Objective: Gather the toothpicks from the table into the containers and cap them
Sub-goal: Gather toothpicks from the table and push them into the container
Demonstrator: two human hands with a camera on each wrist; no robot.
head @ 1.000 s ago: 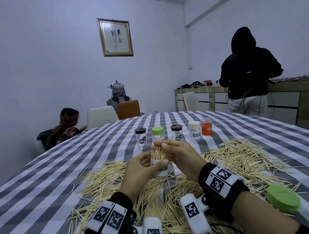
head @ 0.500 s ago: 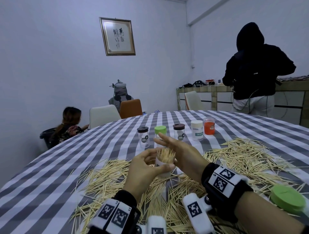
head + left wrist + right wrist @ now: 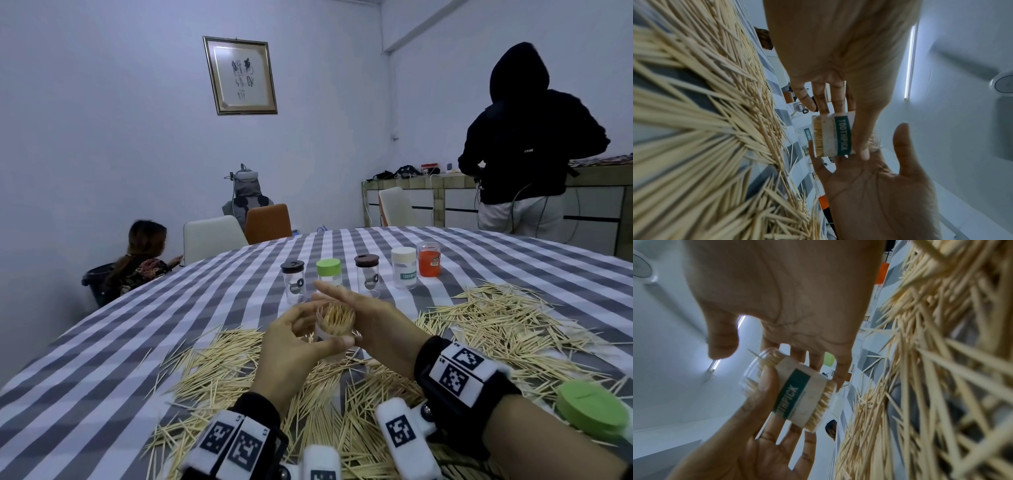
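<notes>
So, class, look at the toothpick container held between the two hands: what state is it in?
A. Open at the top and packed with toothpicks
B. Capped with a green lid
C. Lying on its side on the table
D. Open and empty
A: the container has no lid, toothpick tips fill its open mouth, and the left hand grips it upright.

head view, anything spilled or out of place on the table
Yes. Loose toothpicks lie strewn in heaps over the striped table around both hands. The container held by the left hand is uncapped and full; a green cap lies alone at the right edge.
</notes>
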